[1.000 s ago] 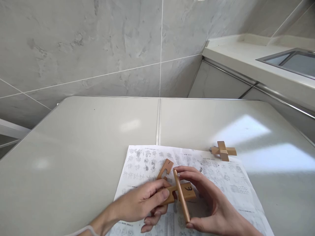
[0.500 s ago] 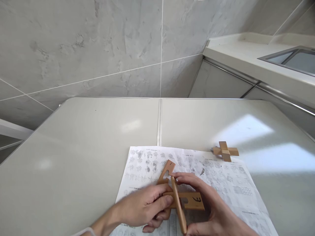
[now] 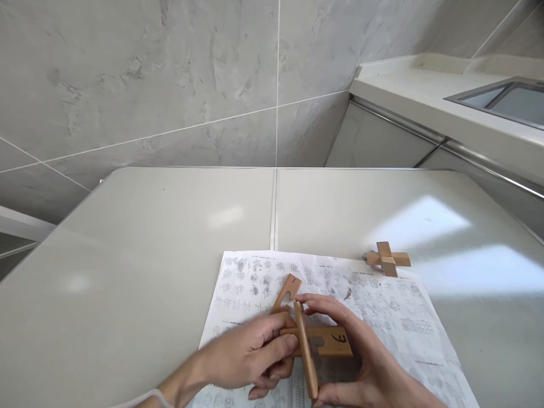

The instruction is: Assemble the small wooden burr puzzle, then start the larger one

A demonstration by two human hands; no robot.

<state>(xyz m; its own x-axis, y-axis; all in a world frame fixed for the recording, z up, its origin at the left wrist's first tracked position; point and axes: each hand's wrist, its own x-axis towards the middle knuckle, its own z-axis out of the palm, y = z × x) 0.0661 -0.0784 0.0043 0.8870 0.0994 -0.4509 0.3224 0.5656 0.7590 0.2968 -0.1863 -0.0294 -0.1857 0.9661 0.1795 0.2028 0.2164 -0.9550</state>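
Observation:
Both my hands hold three flat notched wooden puzzle pieces crossed together above a printed instruction sheet [image 3: 382,317]. My left hand [image 3: 250,354] pinches the left end of the horizontal piece [image 3: 329,341], which is marked with a dark "E"-like sign. My right hand [image 3: 365,362] grips the piece standing on edge [image 3: 305,351] between fingertips at its top and thumb at its bottom. A third slotted piece [image 3: 285,292] slants up behind them. A small assembled wooden cross [image 3: 387,259] lies on the table to the right, away from both hands.
The sheet lies on a pale grey table [image 3: 148,255] with a seam down the middle. A tiled wall [image 3: 170,85] stands behind it. At the right runs a counter [image 3: 425,96] with a sunken sink [image 3: 505,99].
The horizontal piece has slid to the right through the crossing, so its marked end now sticks out further. The upright piece has shifted slightly left. Both hands kept their hold.

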